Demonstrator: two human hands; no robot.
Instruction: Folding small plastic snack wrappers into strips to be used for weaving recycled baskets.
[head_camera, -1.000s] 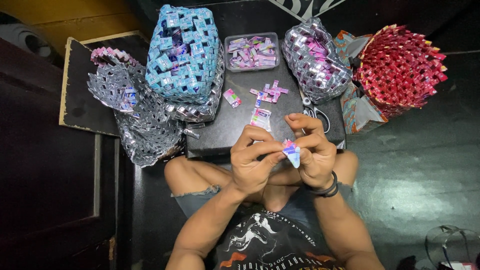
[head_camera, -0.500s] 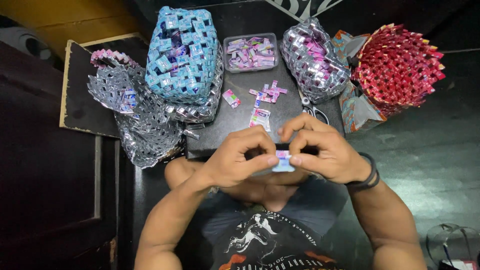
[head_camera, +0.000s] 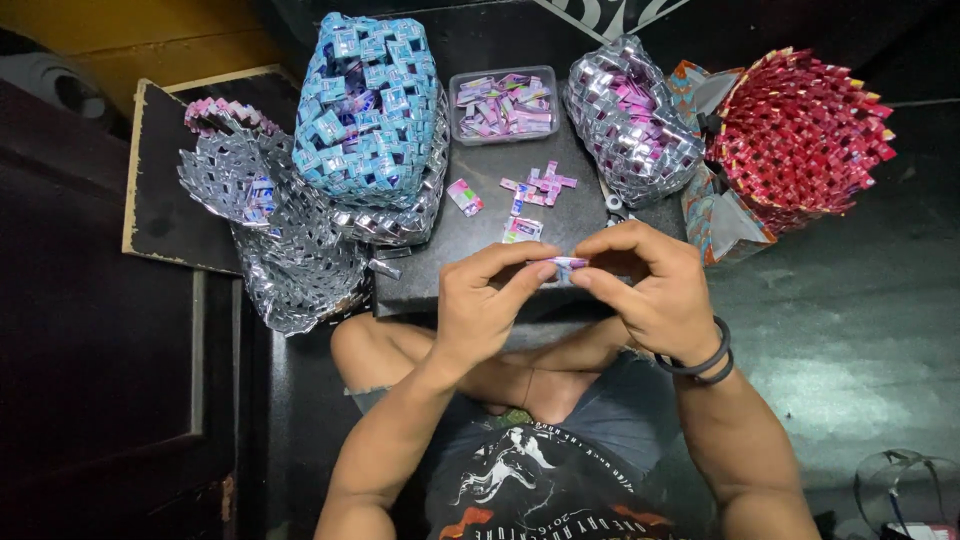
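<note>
Purple-and-white foil, folded into a narrow strip (head_camera: 563, 263), sits pinched between your two hands, just above your lap and at the near edge of the dark counter (head_camera: 470, 250). Your left hand (head_camera: 487, 300) grips one end of the strip with thumb and forefinger, the other fingers curled under. Your right hand (head_camera: 650, 285) pinches the other end the same way, and a dark wristband (head_camera: 705, 362) circles that wrist. The fingertips of both hands nearly meet over the strip.

Just beyond your hands lie loose folded wrapper pieces (head_camera: 538, 186), with one small pink-and-green piece (head_camera: 464, 197) a little to their left and another folded piece (head_camera: 521, 230) nearest your knuckles. Farther out from your hands stands a clear plastic tub (head_camera: 503, 104) full of more folded pieces. Beyond your left hand rests a blue woven bag (head_camera: 368, 100), and left of it a silver woven bag (head_camera: 290, 240) that hangs over the counter's edge. Beyond your right hand stands a silver-and-purple woven bag (head_camera: 630, 115), and well to the right of it a red woven basket (head_camera: 805, 130).
</note>
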